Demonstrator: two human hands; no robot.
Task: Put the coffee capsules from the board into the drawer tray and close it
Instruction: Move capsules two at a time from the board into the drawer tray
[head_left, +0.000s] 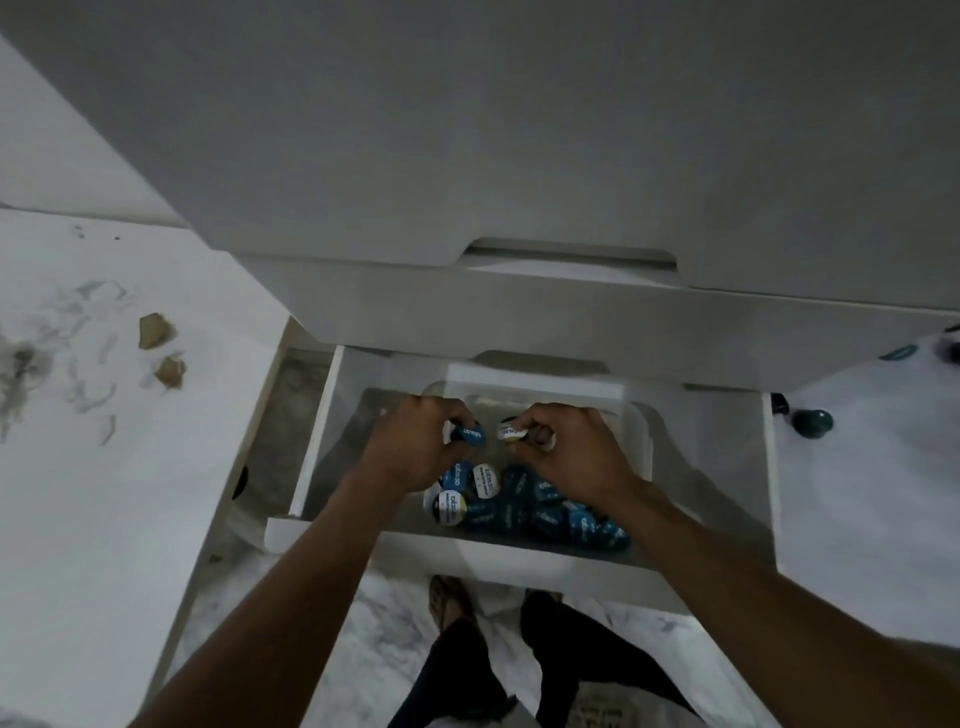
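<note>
A white drawer (519, 564) stands pulled out below the cabinet, with a clear plastic tray (641, 441) inside it. Several blue and white coffee capsules (524, 512) lie piled at the tray's near side. Both hands hover inside the tray above the pile. My left hand (410, 444) grips a blue capsule (467, 434) at its fingertips. My right hand (574, 454) holds a white-lidded capsule (508, 431), and a dark object shows between its fingers. The board is not in view.
Closed white drawer fronts (571, 306) rise above the open one. A white marble floor (104, 467) with brown scraps (156, 330) lies to the left. Dark capsule-like items (810, 422) sit on the floor at the right. My legs and feet (467, 649) stand below the drawer.
</note>
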